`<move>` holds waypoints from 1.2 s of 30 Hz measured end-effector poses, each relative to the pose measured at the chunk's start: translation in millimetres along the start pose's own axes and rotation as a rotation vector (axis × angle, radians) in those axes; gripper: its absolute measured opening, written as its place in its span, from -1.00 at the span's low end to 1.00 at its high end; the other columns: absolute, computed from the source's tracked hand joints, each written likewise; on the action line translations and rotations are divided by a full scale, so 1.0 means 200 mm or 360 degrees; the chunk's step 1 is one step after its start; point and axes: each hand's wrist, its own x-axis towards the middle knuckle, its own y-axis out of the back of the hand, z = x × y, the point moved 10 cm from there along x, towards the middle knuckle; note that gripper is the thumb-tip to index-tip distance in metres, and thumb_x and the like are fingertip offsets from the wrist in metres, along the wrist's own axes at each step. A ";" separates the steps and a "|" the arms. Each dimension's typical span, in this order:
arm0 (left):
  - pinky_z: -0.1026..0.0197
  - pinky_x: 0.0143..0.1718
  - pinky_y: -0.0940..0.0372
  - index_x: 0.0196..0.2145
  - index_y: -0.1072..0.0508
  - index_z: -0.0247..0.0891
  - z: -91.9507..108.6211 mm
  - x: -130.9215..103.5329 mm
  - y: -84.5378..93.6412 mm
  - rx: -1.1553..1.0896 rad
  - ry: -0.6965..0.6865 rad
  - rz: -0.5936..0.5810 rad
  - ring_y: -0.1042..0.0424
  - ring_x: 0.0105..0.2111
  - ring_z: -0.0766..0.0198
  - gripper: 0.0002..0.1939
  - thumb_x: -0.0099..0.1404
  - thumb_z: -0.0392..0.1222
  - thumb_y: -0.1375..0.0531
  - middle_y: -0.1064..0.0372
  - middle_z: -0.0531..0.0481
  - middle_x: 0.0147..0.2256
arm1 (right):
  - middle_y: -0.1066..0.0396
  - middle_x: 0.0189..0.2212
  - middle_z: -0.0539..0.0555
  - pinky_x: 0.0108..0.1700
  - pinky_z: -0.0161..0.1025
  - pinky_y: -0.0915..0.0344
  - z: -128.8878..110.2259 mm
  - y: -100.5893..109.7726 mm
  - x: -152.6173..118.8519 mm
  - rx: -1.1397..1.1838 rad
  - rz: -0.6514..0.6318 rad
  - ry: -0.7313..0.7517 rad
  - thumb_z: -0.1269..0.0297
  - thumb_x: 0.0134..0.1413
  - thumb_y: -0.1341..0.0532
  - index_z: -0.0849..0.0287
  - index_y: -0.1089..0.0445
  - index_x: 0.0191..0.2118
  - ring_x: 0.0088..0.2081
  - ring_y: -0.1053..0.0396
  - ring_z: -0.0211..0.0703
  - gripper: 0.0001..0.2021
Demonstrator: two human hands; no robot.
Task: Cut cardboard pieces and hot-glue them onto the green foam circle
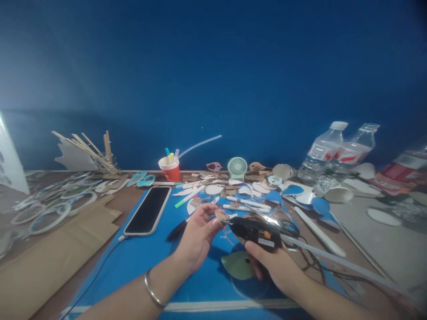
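My left hand (202,233), with a silver bangle at the wrist, pinches a small tan piece (221,217) between thumb and fingertips. Wrapped round a black glue gun (255,231) is my right hand (267,262); the gun's nozzle points left and meets or nearly meets the tan piece. A long translucent glue stick (333,258) runs out of the gun's back. Below the gun a green leaf-like or bird-shaped piece (238,265) with a dark dot shows over the blue mat (187,284), close to my right fingers.
A phone (148,211) lies on the mat's left side. Behind are a red cup (170,171) of markers, a small fan (237,168), cut paper pieces and pens. Scissors (273,220) and cables lie right of centre. Bottles (325,149) stand back right; cardboard (66,240) and rings lie left.
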 end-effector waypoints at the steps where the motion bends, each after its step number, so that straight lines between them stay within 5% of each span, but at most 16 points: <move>1: 0.30 -0.25 -0.28 -0.26 -0.32 -0.25 0.00 0.00 0.00 -0.0002 0.0002 0.0003 -0.37 -0.29 0.33 -0.75 0.08 -0.34 -0.24 -0.36 -0.01 -0.28 | -0.11 -0.85 -0.17 -0.72 -0.40 -0.04 0.00 0.00 0.00 -0.0007 0.0010 -0.0007 -0.05 -0.07 -0.12 0.29 -0.28 -0.19 -0.80 -0.08 -0.35 -0.53; 36: 0.34 -0.28 -0.28 -0.26 -0.32 -0.23 0.02 0.01 0.02 -0.0024 -0.0041 0.0038 -0.36 -0.30 0.36 -0.76 0.08 -0.32 -0.24 -0.33 0.01 -0.25 | -0.14 -0.87 -0.15 -0.68 -0.37 -0.08 0.01 0.02 -0.02 -0.0126 0.0059 -0.0099 -0.07 -0.09 -0.11 0.28 -0.34 -0.26 -0.78 -0.12 -0.32 -0.54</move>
